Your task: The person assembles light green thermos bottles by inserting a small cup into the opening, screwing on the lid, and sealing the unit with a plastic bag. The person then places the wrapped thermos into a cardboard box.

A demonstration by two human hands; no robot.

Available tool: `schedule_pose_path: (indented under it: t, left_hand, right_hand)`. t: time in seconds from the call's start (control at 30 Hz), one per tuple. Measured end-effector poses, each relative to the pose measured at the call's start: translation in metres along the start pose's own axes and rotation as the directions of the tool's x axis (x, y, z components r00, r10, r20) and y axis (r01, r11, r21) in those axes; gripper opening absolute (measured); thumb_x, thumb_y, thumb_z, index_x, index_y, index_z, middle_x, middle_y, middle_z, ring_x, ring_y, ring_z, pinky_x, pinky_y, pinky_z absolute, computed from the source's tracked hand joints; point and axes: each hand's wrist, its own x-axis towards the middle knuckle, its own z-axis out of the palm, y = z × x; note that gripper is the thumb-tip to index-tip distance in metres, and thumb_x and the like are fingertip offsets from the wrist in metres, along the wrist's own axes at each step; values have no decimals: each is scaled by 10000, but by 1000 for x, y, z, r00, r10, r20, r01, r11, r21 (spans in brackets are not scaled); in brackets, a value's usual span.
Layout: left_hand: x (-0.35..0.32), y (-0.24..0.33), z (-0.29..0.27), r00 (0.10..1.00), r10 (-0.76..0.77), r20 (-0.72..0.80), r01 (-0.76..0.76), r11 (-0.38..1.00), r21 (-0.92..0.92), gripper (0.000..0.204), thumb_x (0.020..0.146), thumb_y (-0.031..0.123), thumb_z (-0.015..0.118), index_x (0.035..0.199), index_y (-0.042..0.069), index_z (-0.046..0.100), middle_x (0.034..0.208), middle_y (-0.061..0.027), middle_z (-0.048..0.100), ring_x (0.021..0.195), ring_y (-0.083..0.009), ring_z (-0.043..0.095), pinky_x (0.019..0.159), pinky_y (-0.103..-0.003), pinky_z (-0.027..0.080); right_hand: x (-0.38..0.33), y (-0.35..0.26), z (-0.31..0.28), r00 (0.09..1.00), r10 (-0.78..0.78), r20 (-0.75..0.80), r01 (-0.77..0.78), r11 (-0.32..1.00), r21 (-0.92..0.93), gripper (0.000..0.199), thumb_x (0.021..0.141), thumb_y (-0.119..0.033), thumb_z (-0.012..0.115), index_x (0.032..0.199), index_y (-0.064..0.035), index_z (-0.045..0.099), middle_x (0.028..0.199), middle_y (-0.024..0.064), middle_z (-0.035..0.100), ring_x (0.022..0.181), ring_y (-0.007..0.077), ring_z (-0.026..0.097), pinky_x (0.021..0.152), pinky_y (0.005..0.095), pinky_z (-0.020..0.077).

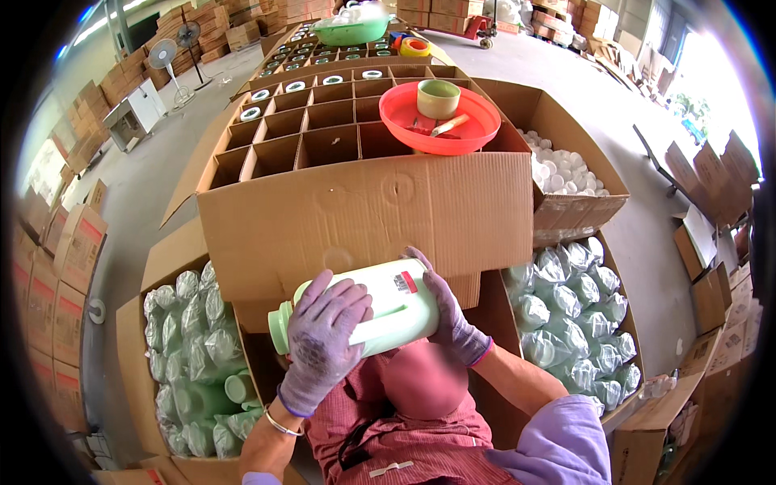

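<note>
A pale green plastic jug (396, 303) with a side handle and a small red-and-black label lies on its side in front of me, held in both hands. Its open-looking, rimmed end points left. My left hand (323, 339), in a grey-purple glove, is closed over the jug near that rimmed end. At the other end, my gloved right hand (455, 319) grips round the base. Just beyond the jug rises the front wall of a divided cardboard box (364, 214), whose nearest cells show no bottles; white-ringed tops stand in the farther cells.
Open boxes of plastic-wrapped green jugs flank me, left (190, 347) and right (574, 315). A red tray (396, 121) carries a green cup (439, 99) and a small brush-like tool. White caps (562, 170) fill a box at right. Farther back sits a green basin (352, 32).
</note>
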Motion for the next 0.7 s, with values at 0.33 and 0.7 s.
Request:
schedule_pose_path:
  t: [0.33, 0.7]
  left_hand:
    - [-27, -22, -19, 573, -624, 532, 768, 182, -614, 165, 951, 103, 642, 1024, -13, 733, 896, -41, 728, 809, -81, 646, 716, -243, 527]
    - [-89, -6, 20, 574, -804, 157, 656, 337, -675, 250, 878, 12, 585, 1109, -45, 662, 982, -68, 689, 928, -86, 597, 829, -251, 485]
  right_hand:
    - [-8, -77, 27, 575, -10, 818, 775, 327, -541, 1303, 606, -958, 453, 1507, -25, 334, 1563, 289, 187, 1443, 499, 167, 1146, 610, 158]
    - [-5, -42, 3, 863, 88, 497, 345, 616, -709, 933, 749, -515, 661, 1499, -41, 373, 1549, 229, 276, 1455, 369, 253, 1181, 454, 223]
